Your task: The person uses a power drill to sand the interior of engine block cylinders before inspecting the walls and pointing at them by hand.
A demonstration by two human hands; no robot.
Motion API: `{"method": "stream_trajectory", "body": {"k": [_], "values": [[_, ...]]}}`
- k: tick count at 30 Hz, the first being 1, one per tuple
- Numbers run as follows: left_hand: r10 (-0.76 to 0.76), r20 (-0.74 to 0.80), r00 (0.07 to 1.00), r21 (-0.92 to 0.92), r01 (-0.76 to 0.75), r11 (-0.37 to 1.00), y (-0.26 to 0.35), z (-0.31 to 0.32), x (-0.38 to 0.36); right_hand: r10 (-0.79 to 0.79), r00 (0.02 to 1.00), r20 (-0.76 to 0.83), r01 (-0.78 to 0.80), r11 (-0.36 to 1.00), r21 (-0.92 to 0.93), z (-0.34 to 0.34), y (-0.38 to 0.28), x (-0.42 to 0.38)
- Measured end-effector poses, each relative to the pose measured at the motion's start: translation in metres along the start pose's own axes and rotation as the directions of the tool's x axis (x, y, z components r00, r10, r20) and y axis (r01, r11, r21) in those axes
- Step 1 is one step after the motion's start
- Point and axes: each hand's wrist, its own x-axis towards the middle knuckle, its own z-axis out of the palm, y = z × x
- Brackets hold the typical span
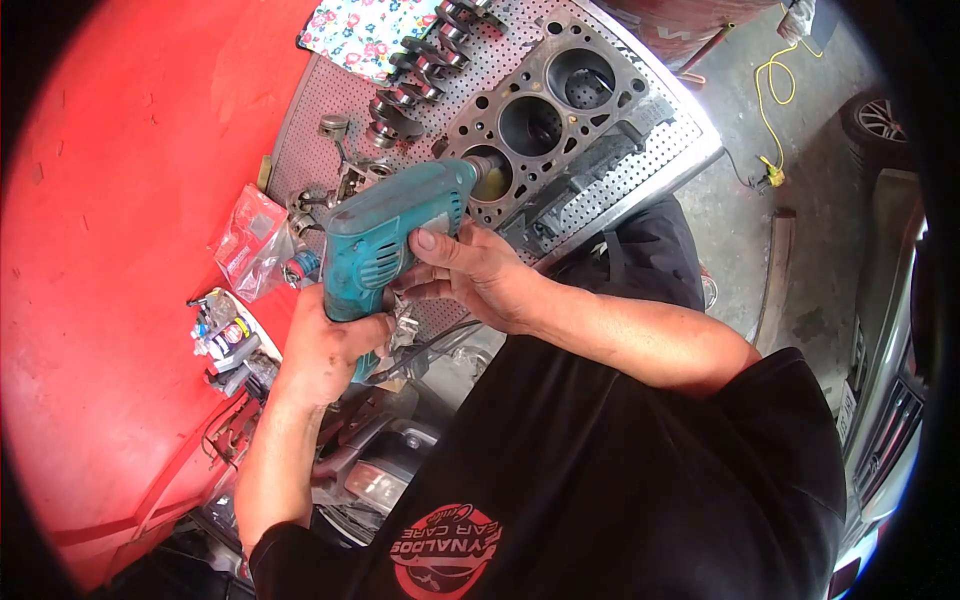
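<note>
My left hand [335, 345] is wrapped around the handle of a teal power drill [395, 215]. Against the side of the drill's body rests the thumb of my right hand [480, 275], with its fingers curled beneath. The chuck end points into the nearest bore of an engine block [522, 178]; the attachment's tip inside is hard to make out. Two more open bores show farther along the block. A crankshaft [425, 70] lies left of it on the perforated metal table [640, 165]. Pistons with rods [335, 127] are by the drill's left side.
Floral cloth [365, 35] covers the far table corner. A plastic bag [250, 240] and several bottles [232, 335] sit along the red surface [130, 250] at left. A power cord [430, 345] trails below the drill. A yellow cord [775, 85] and a parked car [890, 390] are at right.
</note>
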Motion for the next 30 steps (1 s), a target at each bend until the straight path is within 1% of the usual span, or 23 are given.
{"method": "stream_trajectory", "body": {"k": [3, 6, 9, 12, 15, 20, 24, 27, 30], "values": [[0.002, 0.006, 1.0, 0.011, -0.002, 1.0, -0.001, -0.001, 0.002, -0.009, 1.0, -0.02, 0.009, 1.0, 0.016, 0.0, 0.001, 0.0], [-0.018, -0.009, 1.0, -0.001, 0.018, 1.0, 0.0, 0.002, 0.003, 0.004, 1.0, -0.014, -0.003, 1.0, 0.019, -0.003, 0.002, 0.001], [-0.033, -0.005, 0.999, 0.023, 0.033, 0.999, -0.001, 0.001, 0.006, 0.013, 1.0, -0.012, -0.014, 1.0, -0.018, -0.008, 0.003, 0.001], [-0.039, -0.003, 0.999, 0.004, 0.039, 0.999, -0.003, 0.002, 0.009, 0.01, 1.0, -0.005, -0.01, 1.0, -0.003, -0.009, 0.003, 0.001], [-0.035, -0.008, 0.999, 0.003, 0.035, 0.999, -0.001, 0.0, 0.006, 0.015, 0.999, -0.031, -0.014, 1.0, 0.011, -0.003, 0.001, 0.0], [-0.004, -0.007, 1.0, -0.019, 0.004, 1.0, 0.003, -0.002, -0.003, -0.012, 1.0, 0.001, 0.012, 1.0, 0.002, 0.005, 0.001, -0.002], [-0.003, 0.005, 1.0, -0.014, 0.003, 1.0, 0.0, 0.0, 0.001, 0.002, 1.0, -0.004, -0.002, 0.999, -0.034, -0.003, 0.005, -0.001], [-0.023, 0.006, 1.0, 0.022, 0.023, 0.999, -0.003, 0.002, 0.008, -0.011, 1.0, -0.019, 0.01, 1.0, -0.017, -0.008, 0.004, 0.0], [-0.027, 0.007, 1.0, 0.025, 0.027, 0.999, -0.006, 0.004, 0.013, -0.013, 1.0, 0.004, 0.013, 1.0, -0.008, -0.016, 0.006, 0.001]]}}
